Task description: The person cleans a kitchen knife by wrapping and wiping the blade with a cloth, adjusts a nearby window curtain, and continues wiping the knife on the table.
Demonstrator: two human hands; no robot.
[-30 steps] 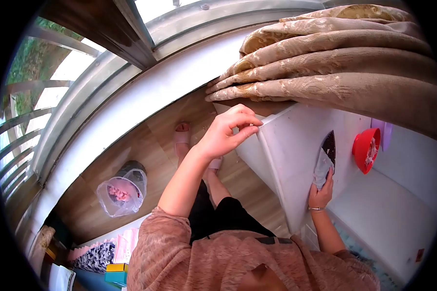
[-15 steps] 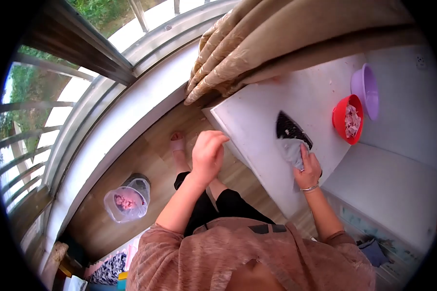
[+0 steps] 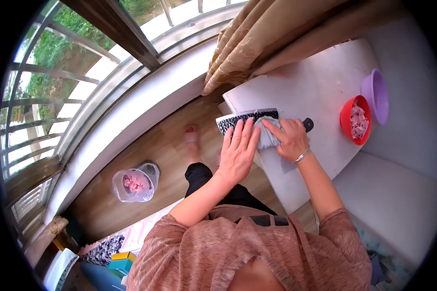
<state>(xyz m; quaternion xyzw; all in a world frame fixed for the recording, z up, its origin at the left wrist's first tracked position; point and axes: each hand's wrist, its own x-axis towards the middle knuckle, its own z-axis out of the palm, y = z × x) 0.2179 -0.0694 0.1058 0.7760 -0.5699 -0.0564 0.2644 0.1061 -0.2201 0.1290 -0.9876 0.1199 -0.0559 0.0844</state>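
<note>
A cleaver with a black-and-white patterned blade (image 3: 247,118) lies across the left edge of the white table. Its black handle end (image 3: 308,124) sticks out beyond my right hand (image 3: 292,139). That hand is closed on a crumpled grey cloth (image 3: 267,135), which presses against the blade; whether it also grips the handle is hidden. My left hand (image 3: 239,150) lies with straight, slightly spread fingers over the lower side of the blade, its fingertips touching the blade and its forefinger beside the cloth.
On the right side of the table (image 3: 320,92), a red bowl (image 3: 345,121) holds pale pink scraps, beside a purple basin (image 3: 379,97). A lined bin (image 3: 153,174) with pink scraps stands on the floor at left. A brown curtain (image 3: 243,53) hangs over the table's back corner.
My left hand has moved from the air onto the cleaver, its fingers straightened. The cleaver and cloth have shifted left towards the table edge, and the blade has turned more sideways.
</note>
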